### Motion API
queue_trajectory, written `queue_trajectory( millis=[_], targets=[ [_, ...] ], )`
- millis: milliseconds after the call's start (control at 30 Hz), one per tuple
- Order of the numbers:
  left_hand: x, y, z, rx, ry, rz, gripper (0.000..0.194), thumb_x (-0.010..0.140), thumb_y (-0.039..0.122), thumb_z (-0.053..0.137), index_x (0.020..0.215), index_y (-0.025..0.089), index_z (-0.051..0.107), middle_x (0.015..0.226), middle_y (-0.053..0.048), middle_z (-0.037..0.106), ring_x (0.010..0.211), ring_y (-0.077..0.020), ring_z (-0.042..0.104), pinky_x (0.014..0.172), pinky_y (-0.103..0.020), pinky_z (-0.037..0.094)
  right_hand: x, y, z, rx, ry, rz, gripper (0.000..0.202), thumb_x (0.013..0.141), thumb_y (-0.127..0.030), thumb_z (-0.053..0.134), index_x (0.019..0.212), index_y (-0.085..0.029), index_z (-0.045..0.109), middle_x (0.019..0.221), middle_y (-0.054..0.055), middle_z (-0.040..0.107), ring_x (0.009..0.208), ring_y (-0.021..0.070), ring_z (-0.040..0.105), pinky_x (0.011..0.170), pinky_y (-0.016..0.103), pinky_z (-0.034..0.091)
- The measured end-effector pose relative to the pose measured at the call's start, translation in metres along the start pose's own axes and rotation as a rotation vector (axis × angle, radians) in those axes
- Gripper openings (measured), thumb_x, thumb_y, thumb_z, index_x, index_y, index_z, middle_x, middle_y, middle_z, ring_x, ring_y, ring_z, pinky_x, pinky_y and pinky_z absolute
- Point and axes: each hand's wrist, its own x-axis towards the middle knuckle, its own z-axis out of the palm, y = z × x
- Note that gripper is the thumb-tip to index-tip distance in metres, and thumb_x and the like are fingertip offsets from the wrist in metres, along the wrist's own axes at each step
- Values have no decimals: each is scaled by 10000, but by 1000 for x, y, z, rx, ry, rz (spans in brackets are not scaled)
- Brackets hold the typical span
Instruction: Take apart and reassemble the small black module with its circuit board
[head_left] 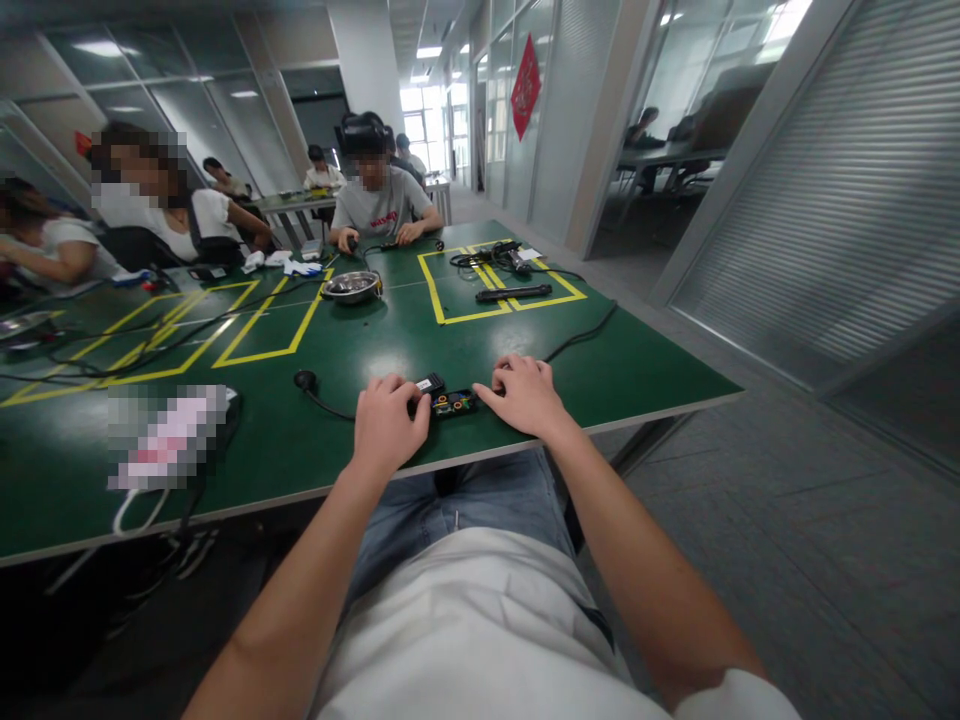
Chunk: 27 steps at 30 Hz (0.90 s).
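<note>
A small open black device (pixel 454 402) with coloured wires and two orange-ringed parts lies near the front edge of the green table (pixel 360 340). My left hand (pixel 390 422) is curled at its left end, thumb and fingers close together beside a black piece with a white label (pixel 429 384). My right hand (pixel 522 392) is at its right end, fingers bent and pressed together; what they hold is hidden. One black cable runs left from my left hand to a round black plug (pixel 305 381). Another cable (pixel 581 335) leads up and right from my right hand.
A metal bowl (pixel 352 287) stands further back. Yellow tape frames hold a black bar (pixel 514 293) and a bundle of cables (pixel 480 258). A pink and white item (pixel 171 435) lies at left. Across the table, a person in a headset (pixel 384 205) handles small parts.
</note>
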Motion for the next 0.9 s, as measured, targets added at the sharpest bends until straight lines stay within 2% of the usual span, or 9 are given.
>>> queue_trajectory(
  millis=[67, 167, 333, 467, 533, 600, 700, 800, 900],
  targets=[
    [-3, 5, -2, 107, -42, -21, 314, 1015, 412, 614, 793, 235, 748, 956, -136, 698, 1053, -359, 642, 916, -507, 540, 0, 0, 1, 3, 6, 1, 437, 1016, -560, 640, 734, -230, 688, 1264, 105, 702, 1218, 316, 577, 1161, 558, 366],
    [-2, 10, -3, 186, -84, -71, 372, 1035, 448, 586, 795, 218, 753, 1000, -170, 701, 1083, -397, 632, 903, -542, 531, 0, 1, 2, 16, 16, 4, 446, 1008, -571, 650, 724, -230, 677, 1254, 102, 711, 1212, 317, 582, 1150, 554, 373],
    [2, 11, -5, 131, -140, -130, 393, 1079, 424, 504, 852, 219, 751, 1055, -166, 689, 1113, -386, 630, 926, -530, 541, 2, 3, 2, 29, 34, 11, 456, 1033, -580, 607, 747, -232, 681, 1224, 108, 709, 1171, 305, 599, 1140, 546, 374],
    [2, 11, -7, 131, -180, -142, 363, 1067, 424, 530, 887, 205, 756, 1087, -180, 682, 1134, -401, 629, 940, -551, 554, 1, 0, -1, 24, 24, 15, 440, 1021, -563, 637, 735, -230, 674, 1232, 109, 704, 1179, 306, 592, 1140, 541, 369],
    [2, 11, -7, 122, -156, -145, 299, 1040, 414, 582, 1001, 192, 778, 1167, -193, 686, 1163, -404, 626, 963, -561, 559, -1, -1, -2, 28, 13, 26, 427, 1005, -547, 668, 721, -228, 663, 1237, 102, 709, 1199, 311, 584, 1139, 539, 369],
    [4, 9, -6, 69, -116, -129, 297, 1029, 373, 600, 1195, 210, 784, 1349, -188, 672, 1260, -392, 607, 1019, -550, 556, -1, -1, -1, 36, 5, 42, 414, 990, -527, 696, 710, -227, 645, 1247, 97, 714, 1221, 317, 582, 1148, 543, 366],
    [10, 5, -2, -21, -152, -136, 395, 1061, 307, 526, 1378, 301, 762, 1575, -105, 621, 1430, -362, 549, 1118, -536, 525, 3, 0, -1, 70, 20, 52, 383, 965, -484, 725, 708, -227, 603, 1232, 103, 724, 1227, 325, 588, 1158, 555, 366],
    [16, 1, 0, -51, -217, -194, 404, 1061, 305, 536, 1383, 312, 781, 1505, -67, 710, 1402, -348, 602, 1139, -519, 519, 2, -4, -10, 249, 142, 22, 331, 979, -443, 667, 736, -244, 560, 1139, 105, 739, 1166, 313, 622, 1131, 546, 406],
    [19, -2, 2, -55, -192, -245, 371, 1022, 320, 624, 1342, 278, 808, 1376, -85, 784, 1303, -351, 673, 1087, -483, 548, -24, -23, -31, 653, 394, -123, 355, 1013, -483, 586, 740, -264, 527, 1023, 87, 744, 1058, 289, 673, 1050, 502, 488]
  ],
)
